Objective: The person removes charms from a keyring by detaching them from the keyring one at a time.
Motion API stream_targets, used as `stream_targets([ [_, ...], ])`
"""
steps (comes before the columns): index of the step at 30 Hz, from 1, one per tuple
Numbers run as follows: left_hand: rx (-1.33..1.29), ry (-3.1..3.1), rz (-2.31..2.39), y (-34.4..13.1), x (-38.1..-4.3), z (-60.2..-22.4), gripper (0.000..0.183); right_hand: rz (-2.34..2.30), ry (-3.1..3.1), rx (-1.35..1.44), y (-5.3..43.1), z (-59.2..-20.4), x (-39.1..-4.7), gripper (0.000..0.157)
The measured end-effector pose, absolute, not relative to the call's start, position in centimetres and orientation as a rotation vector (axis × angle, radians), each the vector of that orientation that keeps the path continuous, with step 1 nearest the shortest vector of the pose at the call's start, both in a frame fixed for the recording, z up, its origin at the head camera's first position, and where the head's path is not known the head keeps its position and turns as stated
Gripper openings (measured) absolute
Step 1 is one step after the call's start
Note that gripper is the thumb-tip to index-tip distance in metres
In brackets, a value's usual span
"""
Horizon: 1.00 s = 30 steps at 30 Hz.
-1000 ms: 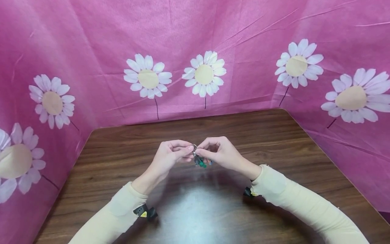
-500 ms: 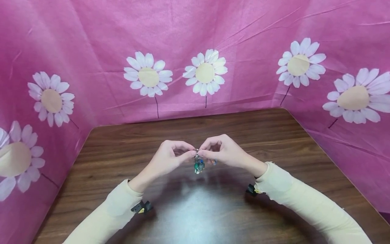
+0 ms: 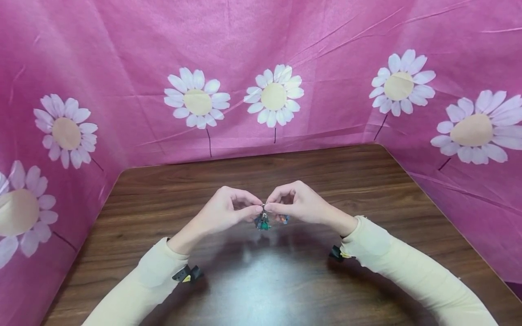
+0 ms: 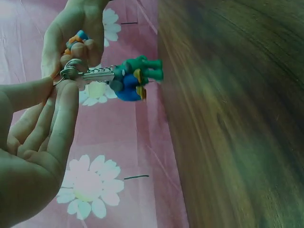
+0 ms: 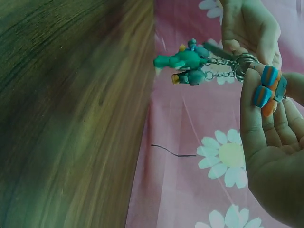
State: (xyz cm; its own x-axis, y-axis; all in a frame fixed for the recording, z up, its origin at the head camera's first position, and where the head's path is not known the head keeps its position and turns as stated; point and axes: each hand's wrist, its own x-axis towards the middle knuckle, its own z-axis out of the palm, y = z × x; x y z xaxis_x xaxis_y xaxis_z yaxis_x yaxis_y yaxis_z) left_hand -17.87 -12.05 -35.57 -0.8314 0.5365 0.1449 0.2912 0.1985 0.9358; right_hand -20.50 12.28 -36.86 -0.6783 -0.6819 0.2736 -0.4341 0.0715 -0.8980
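Observation:
Over the table, my left hand (image 3: pixel 226 210) and right hand (image 3: pixel 299 206) meet fingertip to fingertip at a metal key ring (image 5: pixel 245 64). Thumb and forefinger of the left hand pinch one side of the ring. The right thumb and forefinger pinch at its other side. From the ring, short chains carry a green figurine charm (image 4: pixel 149 69) and a blue one (image 4: pixel 128 88), hanging down above the wood. A separate orange and blue striped charm (image 5: pixel 269 92) lies against the right hand's fingers; what it is fastened to is hidden by them.
The brown wood-grain table (image 3: pixel 163 190) spreads beneath both hands. Pink cloth (image 3: pixel 334 40) with printed white daisies walls off the back and both sides. Black wrist straps (image 3: pixel 187 275) sit on the cream sleeves (image 3: pixel 138 280).
The left hand's fingertips have closed in toward the right hand's at the ring. The charms have swung and turned, now hanging between the hands. The head view has shifted slightly.

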Motion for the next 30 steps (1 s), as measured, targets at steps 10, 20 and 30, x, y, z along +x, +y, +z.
stream_targets([
  [10,0.485,1.976,2.027,-11.2,-17.3,-35.3,0.018,-1.939,2.125,-1.048,10.9,-36.8,-20.2,0.004],
  [20,0.276,1.793,2.2,-10.9,-17.9,-35.5,0.013,-2.009,2.011,-0.84,10.4,-36.8,-20.6,0.011],
  [30,0.185,1.807,2.135,-11.7,-18.4,-35.3,0.019,-1.823,2.068,-0.788,11.4,-36.4,-21.1,0.015],
])
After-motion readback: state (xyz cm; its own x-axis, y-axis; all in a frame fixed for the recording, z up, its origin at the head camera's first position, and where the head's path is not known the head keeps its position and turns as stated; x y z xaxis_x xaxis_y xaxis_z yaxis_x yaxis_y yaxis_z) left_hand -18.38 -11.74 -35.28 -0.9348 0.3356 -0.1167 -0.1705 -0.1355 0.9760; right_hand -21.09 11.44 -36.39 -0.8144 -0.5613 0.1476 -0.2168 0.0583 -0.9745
